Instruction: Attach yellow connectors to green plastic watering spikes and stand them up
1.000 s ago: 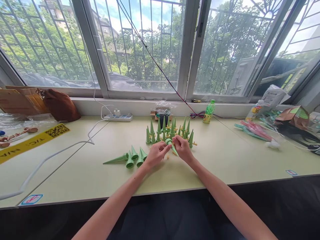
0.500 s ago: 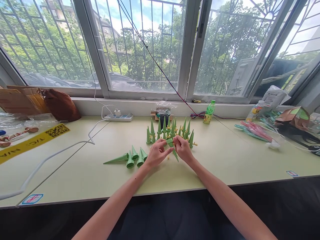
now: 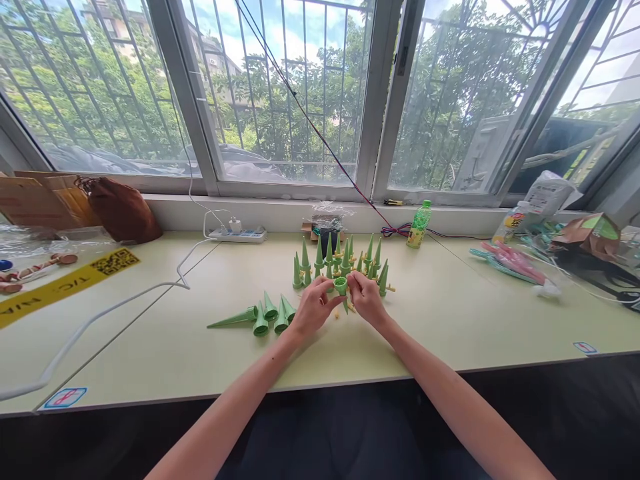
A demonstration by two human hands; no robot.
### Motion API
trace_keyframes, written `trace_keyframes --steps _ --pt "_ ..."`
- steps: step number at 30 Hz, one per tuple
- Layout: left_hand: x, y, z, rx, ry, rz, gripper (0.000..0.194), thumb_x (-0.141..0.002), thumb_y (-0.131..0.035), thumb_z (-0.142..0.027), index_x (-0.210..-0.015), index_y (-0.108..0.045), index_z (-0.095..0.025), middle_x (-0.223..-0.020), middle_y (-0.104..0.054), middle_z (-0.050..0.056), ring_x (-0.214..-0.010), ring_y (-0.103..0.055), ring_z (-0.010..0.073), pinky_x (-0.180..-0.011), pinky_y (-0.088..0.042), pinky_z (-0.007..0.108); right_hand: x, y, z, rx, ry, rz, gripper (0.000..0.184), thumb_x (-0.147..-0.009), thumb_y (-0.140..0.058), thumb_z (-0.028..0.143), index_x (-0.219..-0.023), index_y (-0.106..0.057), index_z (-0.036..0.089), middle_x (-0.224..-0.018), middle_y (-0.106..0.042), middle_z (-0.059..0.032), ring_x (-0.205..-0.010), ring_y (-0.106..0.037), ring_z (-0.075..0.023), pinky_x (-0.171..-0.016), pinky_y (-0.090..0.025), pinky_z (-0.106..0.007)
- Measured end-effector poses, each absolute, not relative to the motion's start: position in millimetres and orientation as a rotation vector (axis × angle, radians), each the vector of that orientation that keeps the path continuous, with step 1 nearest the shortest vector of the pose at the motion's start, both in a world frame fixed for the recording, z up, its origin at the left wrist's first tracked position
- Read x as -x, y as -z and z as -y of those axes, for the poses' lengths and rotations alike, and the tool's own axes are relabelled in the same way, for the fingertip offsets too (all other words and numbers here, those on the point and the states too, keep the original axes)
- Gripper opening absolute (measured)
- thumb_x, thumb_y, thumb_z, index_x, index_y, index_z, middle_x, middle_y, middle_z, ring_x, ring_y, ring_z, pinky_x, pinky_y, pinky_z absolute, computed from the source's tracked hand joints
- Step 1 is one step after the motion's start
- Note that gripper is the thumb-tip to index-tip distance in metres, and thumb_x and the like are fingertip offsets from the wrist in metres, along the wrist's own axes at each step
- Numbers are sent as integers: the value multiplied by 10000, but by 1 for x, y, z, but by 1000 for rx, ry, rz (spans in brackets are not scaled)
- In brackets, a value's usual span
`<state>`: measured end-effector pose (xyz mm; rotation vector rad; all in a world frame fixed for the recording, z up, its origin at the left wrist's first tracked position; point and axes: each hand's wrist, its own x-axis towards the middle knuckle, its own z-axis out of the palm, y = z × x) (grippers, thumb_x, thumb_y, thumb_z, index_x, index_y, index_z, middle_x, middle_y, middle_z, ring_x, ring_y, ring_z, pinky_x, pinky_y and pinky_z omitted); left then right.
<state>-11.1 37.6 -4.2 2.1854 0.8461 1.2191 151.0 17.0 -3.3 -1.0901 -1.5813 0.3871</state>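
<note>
A green plastic watering spike (image 3: 341, 287) is held above the table, its open round end up toward me and its point down. My left hand (image 3: 316, 305) pinches its left side between thumb and fingers. My right hand (image 3: 366, 296) is closed, fingertips against the right side of the spike; what lies inside that pinch is hidden. Behind my hands, several green spikes (image 3: 305, 257) stand points up, with small yellow valves (image 3: 391, 289) sticking out. Left of my left hand lies a group of loose spikes (image 3: 261, 321), most upright and one on its side (image 3: 233, 319).
Small yellow pieces (image 3: 351, 308) lie under my hands. Farther back are a small box (image 3: 327, 227), a green bottle (image 3: 419, 225) and a power strip (image 3: 240, 235). A white cable (image 3: 140, 290) crosses the left side. Pink and teal plastic (image 3: 515, 260) lies at right.
The spike has been tipped between my hands: its open end now faces up toward me and its point hangs more upright. Both hands have stayed nearly in place.
</note>
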Motion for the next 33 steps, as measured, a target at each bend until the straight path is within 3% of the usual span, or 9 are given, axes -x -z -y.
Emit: trace_keyframes --steps 27,33 --pt "6 3 -36 -2156 -1225 -868 326 -887 -562 -348 -1179 -575 -203 -999 -572 54 -556 -480 64 -497 -435 203 -150 4 -17 1060 -391 1567 355 -982 -363 439 -706 -364 215 -553 -353 52 -489 -303 -103 -481 -265 -236" --pt "5 -1 -33 -2079 -1201 -871 381 -872 -571 -389 -1192 -516 -190 -994 -579 58 -499 -429 44 -460 -409 195 -151 3 -16 1081 -335 1515 373 -979 -358 482 -723 -407 214 -558 -382 45 -492 -346 -111 -494 -292 -237"
